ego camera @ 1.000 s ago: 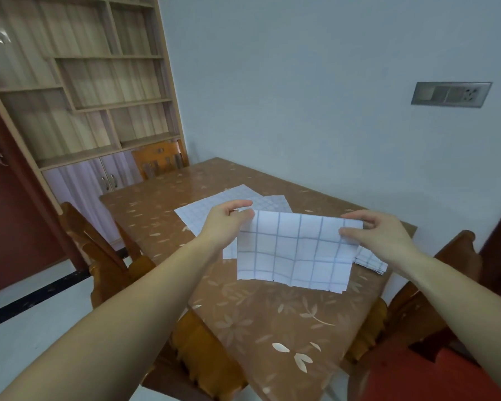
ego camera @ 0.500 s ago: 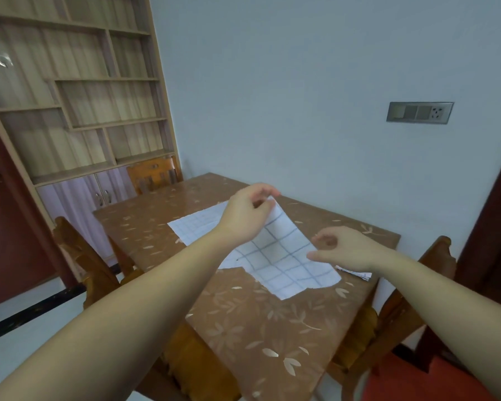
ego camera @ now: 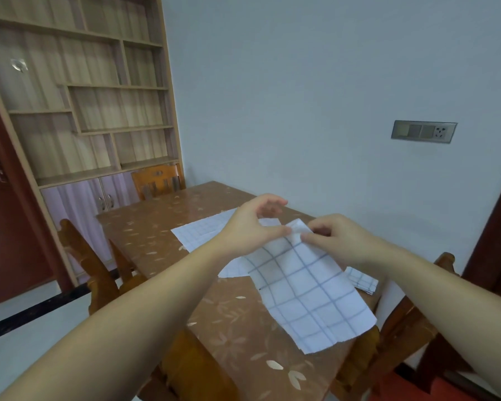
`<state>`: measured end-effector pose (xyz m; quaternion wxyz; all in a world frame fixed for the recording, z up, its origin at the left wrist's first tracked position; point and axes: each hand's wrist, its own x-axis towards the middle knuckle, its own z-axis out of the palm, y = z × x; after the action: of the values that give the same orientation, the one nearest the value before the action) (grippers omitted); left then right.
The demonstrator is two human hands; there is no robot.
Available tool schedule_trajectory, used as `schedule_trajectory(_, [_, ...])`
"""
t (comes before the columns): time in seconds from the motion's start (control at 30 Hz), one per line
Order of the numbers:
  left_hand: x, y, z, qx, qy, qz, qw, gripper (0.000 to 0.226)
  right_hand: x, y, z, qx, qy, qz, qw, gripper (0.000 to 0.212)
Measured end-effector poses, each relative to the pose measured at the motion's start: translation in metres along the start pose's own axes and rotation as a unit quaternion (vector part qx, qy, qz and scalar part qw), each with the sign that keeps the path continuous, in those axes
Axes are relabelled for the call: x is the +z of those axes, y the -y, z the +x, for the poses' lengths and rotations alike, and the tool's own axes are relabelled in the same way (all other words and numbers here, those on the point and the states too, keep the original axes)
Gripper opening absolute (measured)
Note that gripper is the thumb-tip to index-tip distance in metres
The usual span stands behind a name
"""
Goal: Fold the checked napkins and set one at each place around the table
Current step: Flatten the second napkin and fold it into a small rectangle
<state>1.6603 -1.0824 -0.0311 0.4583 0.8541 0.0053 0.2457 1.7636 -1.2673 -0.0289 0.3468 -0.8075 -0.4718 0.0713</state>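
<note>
A pale blue-grey wall (ego camera: 301, 96) stands behind a brown table (ego camera: 229, 319) whose top is printed with pale leaves. The table is my landmark. Beyond its far left corner rises a wooden shelf unit (ego camera: 78, 105), with a chair (ego camera: 158, 180) tucked against the table's far end. Another chair (ego camera: 99, 273) sits along the table's left side, and a third (ego camera: 402, 328) along its right side. On the wall above the table's right side is a switch plate (ego camera: 424, 131).

Both my bare arms reach out over the table. My left hand (ego camera: 252, 230) and my right hand (ego camera: 336, 238) meet above its middle, thumb and fingertips of each pinched onto the same top corner of a checked napkin (ego camera: 310, 296). My left hand's other fingers are spread loose. The napkin drapes down from that corner toward the table's near right edge, and its lower part seems to lie on the tabletop.

Under my left hand, a flat napkin (ego camera: 200, 230) lies spread on the middle of the table. Near the table's right edge, just behind the held napkin, sits a folded napkin (ego camera: 362, 280) with a finer check.
</note>
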Motion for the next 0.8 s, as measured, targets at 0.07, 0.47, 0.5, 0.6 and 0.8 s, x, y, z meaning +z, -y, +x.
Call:
schedule_trajectory(0.07, [-0.007, 0.002, 0.0, -0.037, 0.068, 0.001, 0.997, 0.051, -0.007, 0.002, -0.003, -0.007, 0.015, 0.043, 0.999, 0.027])
schedule_trajectory(0.47, [-0.015, -0.013, 0.003, -0.042, 0.109, 0.053, 0.992, 0.021, -0.027, 0.013, -0.013, 0.033, -0.091, 0.159, 0.983, 0.013])
schedule_trajectory(0.5, [-0.018, -0.012, 0.003, -0.04, 0.101, 0.041, 0.993, 0.022, -0.028, 0.014, -0.014, 0.037, -0.105, 0.173, 0.979, 0.013])
schedule_trajectory(0.6, [-0.028, -0.01, 0.002, -0.045, 0.067, 0.013, 0.997, 0.018, -0.034, 0.015, -0.019, 0.056, -0.153, 0.232, 0.959, 0.017])
schedule_trajectory(0.8, [-0.031, -0.012, -0.002, -0.054, -0.003, -0.037, 0.998, 0.013, -0.036, 0.02, -0.017, 0.076, -0.159, 0.236, 0.956, 0.011])
